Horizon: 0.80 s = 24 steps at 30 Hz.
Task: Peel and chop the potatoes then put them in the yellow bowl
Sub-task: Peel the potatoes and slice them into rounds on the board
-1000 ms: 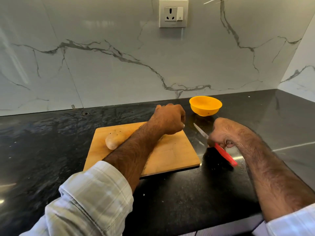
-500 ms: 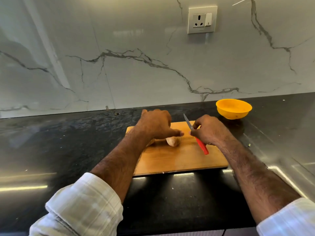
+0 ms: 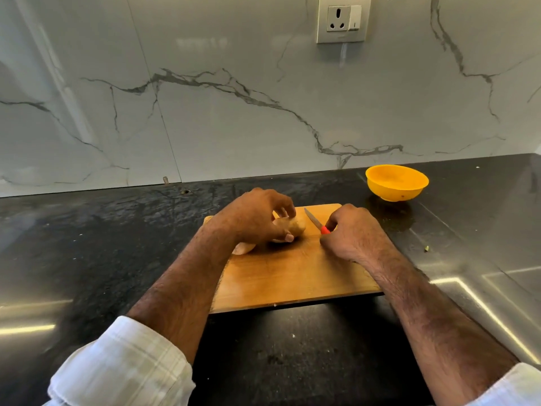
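Observation:
A wooden cutting board (image 3: 292, 276) lies on the black counter. On its far part lies a tan, unpeeled potato (image 3: 296, 227), and my left hand (image 3: 254, 219) grips it from above with thumb and fingers. A second tan potato (image 3: 243, 248) peeks out under my left wrist. My right hand (image 3: 352, 232) holds a knife (image 3: 314, 221) by its red handle, the blade pointing up-left, just right of the potato and apart from it. The yellow bowl (image 3: 396, 183) stands on the counter beyond the board's right corner; nothing is seen inside.
A marble-patterned wall with a power socket (image 3: 342, 20) rises behind the counter. The counter (image 3: 87, 244) stretches left and right of the board. A small green scrap (image 3: 426, 248) lies right of the board.
My right hand brought the knife from the counter over the board. My left hand moved onto the potato and now grips it. The view shifted, so the bowl sits further right.

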Available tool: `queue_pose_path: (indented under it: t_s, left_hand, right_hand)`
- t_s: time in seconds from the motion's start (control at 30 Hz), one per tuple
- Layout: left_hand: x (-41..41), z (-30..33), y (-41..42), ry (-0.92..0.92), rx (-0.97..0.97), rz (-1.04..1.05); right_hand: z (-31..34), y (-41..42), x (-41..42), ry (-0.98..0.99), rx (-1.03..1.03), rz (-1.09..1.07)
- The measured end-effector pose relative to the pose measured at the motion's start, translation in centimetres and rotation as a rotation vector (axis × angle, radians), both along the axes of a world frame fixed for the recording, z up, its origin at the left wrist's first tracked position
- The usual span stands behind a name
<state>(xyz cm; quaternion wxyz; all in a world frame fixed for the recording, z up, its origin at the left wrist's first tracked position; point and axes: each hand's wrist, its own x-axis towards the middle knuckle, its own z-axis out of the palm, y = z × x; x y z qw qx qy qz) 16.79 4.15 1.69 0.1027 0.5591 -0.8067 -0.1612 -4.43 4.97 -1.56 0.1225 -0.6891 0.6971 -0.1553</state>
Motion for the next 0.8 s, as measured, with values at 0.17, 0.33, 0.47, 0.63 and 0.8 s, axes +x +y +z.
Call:
queue_pose_path:
  t_s: [0.17, 0.33, 0.47, 0.63, 0.8]
  left_hand:
    - [-0.6, 0.0, 0.2, -0.064, -0.033, 0.010]
    - [-0.9, -0.3, 0.8, -0.052, -0.089, 0.045]
    - [-0.7, -0.2, 0.8, 0.018, -0.072, 0.050]
    - [-0.8, -0.3, 0.6, 0.010, -0.032, 0.068]
    - [-0.9, -0.1, 0.7, 0.018, -0.008, 0.074]
  right_hand:
    - [-0.2, 0.3, -0.1, 0.030, -0.044, 0.008]
    - [-0.3, 1.1, 0.4, 0.068, -0.015, 0.070]
    - [-0.2, 1.8, 0.8, 0.139, 0.072, 0.111]
    - [0.1, 2.5, 0.9, 0.143, -0.091, 0.131]
    - [0.7, 3.5, 1.2, 0.126, -0.090, 0.153]
